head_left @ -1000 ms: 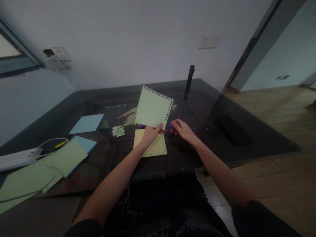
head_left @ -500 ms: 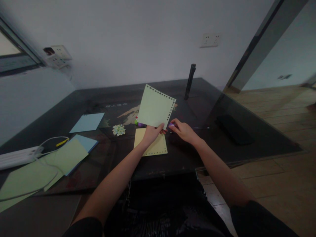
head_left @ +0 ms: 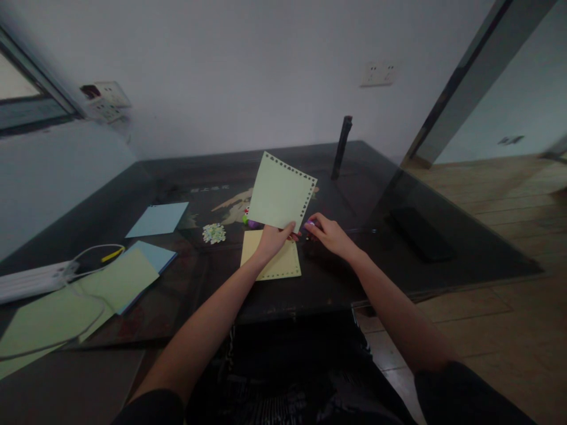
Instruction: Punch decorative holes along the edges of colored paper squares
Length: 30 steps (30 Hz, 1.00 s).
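the left hand pinched the lower edge of a pale green sheet with a punched border, holding it tilted up above the dark counter. the right hand sat just beside it, its grip closed on a small purple object, possibly a punch, too dim to tell. a yellow sheet lay flat beneath the left hand, paper scraps nearby.

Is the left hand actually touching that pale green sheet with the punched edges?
Touching. The head view shows the left hand pinching the green sheet by its lower corner, holding it up.
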### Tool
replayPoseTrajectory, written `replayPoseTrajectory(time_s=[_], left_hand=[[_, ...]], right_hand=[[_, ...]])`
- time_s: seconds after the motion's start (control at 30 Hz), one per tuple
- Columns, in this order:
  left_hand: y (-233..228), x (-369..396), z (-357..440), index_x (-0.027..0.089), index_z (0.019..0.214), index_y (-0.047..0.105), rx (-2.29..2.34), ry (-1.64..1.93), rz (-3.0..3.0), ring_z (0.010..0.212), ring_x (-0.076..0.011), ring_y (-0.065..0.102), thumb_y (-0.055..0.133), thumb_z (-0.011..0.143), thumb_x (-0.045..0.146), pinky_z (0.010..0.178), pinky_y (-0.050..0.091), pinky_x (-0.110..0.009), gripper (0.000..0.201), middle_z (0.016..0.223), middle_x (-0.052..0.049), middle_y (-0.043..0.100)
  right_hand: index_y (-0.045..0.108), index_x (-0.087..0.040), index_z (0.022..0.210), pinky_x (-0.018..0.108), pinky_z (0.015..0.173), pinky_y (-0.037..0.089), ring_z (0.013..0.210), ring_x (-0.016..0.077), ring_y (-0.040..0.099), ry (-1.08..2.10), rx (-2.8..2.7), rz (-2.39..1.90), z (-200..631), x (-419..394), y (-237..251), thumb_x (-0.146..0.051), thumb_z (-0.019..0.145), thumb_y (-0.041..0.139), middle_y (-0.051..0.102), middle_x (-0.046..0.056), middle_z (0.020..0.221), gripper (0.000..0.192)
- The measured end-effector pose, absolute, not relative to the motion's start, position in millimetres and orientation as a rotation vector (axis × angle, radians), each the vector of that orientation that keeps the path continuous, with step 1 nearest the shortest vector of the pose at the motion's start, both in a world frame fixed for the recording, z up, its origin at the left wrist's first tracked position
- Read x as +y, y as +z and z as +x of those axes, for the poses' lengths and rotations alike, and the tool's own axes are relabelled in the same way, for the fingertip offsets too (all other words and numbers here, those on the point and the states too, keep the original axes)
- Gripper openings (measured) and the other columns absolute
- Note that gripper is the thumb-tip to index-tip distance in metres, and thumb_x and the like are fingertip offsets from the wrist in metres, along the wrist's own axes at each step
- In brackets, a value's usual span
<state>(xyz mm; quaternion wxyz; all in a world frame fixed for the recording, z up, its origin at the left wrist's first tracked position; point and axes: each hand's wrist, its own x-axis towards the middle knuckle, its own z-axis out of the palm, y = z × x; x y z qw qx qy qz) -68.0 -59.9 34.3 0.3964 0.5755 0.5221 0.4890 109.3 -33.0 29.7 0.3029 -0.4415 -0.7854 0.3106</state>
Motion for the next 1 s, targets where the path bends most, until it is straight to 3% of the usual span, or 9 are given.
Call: replayPoseTrajectory(time_s=[0.47,0.63,0.77,0.87,1.0], left_hand=[[51,-63,-75,0.012,0.074,0.064,1.437,1.306,1.37,0.058,-0.017,0.066,0.059,0.078,0.018,0.06,0.054,-0.025,0.008,0.069,-0.007,0.072],[53,-61,-77,0.012,0.072,0.063,1.453,1.317,1.339,0.059,-0.0173,0.066,0.059,0.078,0.016,0.06,0.054,-0.026,0.009,0.071,-0.009,0.072],[46,-57,-79,0.011,0.076,0.063,1.409,1.358,1.336,0.059,-0.017,0.067,0.059,0.078,0.017,0.063,0.055,-0.026,0.007,0.071,-0.008,0.072],[41,-54,-80,0.012,0.077,0.063,1.349,1.388,1.33,0.061,-0.0164,0.067,0.059,0.078,0.018,0.064,0.055,-0.027,0.007,0.08,-0.009,0.073],[42,-54,-81,0.013,0.075,0.063,1.348,1.412,1.309,0.061,-0.0163,0.067,0.059,0.078,0.019,0.061,0.055,-0.027,0.007,0.079,-0.008,0.073]], right_hand=[[0.053,-0.019,0.089,0.031,0.064,0.052,0.068,0.0147,0.061,1.152,-1.666,-1.048,104,-29,26,-0.047,0.076,0.06,0.063,0.003,0.081,0.032],[0.058,-0.018,0.1,0.03,0.063,0.051,0.065,0.014,0.06,1.248,-1.516,-1.021,108,-31,35,-0.044,0.072,0.065,0.062,0.003,0.079,0.038],[0.06,-0.02,0.104,0.032,0.072,0.053,0.071,0.0138,0.062,1.327,-1.405,-0.946,109,-33,35,-0.042,0.072,0.067,0.063,0.003,0.087,0.04],[0.061,-0.02,0.104,0.035,0.079,0.053,0.076,0.0147,0.063,1.299,-1.353,-0.911,111,-29,40,-0.037,0.066,0.072,0.063,0.004,0.093,0.043],[0.061,-0.018,0.104,0.036,0.075,0.054,0.073,0.0166,0.063,1.116,-1.42,-0.934,116,-9,53,-0.034,0.063,0.073,0.063,0.007,0.101,0.046]])
